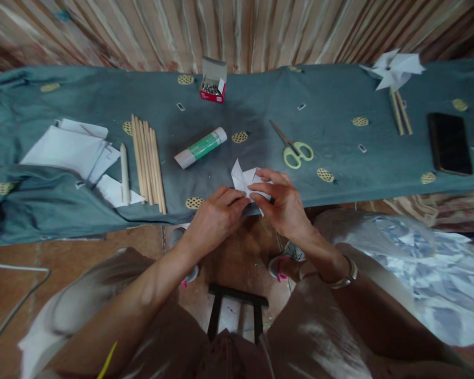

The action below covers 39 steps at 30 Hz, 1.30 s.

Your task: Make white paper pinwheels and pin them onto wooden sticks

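My left hand (pixel 217 216) and my right hand (pixel 280 202) meet at the near edge of the bench, both pinched on a folded white paper piece (pixel 243 179) with pointed flaps. The fingertips of both hands press its lower part. A glue stick (pixel 200 147) lies just behind it to the left, and green-handled scissors (pixel 294 147) lie behind it to the right. Wooden sticks (pixel 148 160) lie in a row further left.
A teal cloth (pixel 339 137) covers the bench. White paper sheets (pixel 71 150) lie at left, a small open box of pins (pixel 213 84) at the back, a finished paper pinwheel (pixel 393 68) and a black phone (pixel 449 143) at right. A bag of paper scraps (pixel 418 273) sits on the floor.
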Each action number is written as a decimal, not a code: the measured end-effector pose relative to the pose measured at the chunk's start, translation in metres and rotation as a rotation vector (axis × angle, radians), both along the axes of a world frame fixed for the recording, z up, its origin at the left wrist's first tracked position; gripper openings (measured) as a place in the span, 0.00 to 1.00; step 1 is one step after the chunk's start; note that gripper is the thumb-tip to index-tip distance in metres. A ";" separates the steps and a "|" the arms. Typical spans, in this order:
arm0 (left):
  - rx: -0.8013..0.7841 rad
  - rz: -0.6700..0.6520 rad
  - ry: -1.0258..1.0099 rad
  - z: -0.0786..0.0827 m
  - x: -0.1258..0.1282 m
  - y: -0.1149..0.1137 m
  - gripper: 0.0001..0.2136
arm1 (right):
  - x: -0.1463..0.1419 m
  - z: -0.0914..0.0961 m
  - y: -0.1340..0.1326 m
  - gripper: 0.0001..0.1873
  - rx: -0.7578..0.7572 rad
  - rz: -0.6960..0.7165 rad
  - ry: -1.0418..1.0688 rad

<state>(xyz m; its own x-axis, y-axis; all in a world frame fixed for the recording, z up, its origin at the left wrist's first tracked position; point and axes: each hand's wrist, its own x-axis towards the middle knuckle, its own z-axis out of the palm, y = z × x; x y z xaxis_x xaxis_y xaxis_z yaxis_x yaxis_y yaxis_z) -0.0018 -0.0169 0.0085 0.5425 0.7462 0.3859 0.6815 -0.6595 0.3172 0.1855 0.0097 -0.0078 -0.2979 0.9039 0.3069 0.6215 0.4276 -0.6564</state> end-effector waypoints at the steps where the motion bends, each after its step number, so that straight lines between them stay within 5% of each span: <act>1: 0.000 0.000 0.001 0.000 0.000 0.000 0.08 | 0.000 0.000 -0.001 0.08 0.017 0.004 -0.011; 8: -0.012 0.002 -0.008 -0.001 0.000 -0.001 0.08 | 0.002 -0.002 -0.007 0.17 0.119 0.076 -0.125; 19: -0.048 0.004 -0.027 0.002 0.001 0.000 0.07 | -0.010 0.000 -0.019 0.15 0.191 -0.026 -0.339; 32: -0.050 0.001 -0.024 0.001 0.001 0.000 0.07 | 0.001 0.002 -0.011 0.16 0.071 0.061 -0.096; 39: -0.035 -0.008 0.034 0.002 0.000 0.002 0.07 | 0.016 0.009 0.002 0.19 -0.017 -0.034 0.005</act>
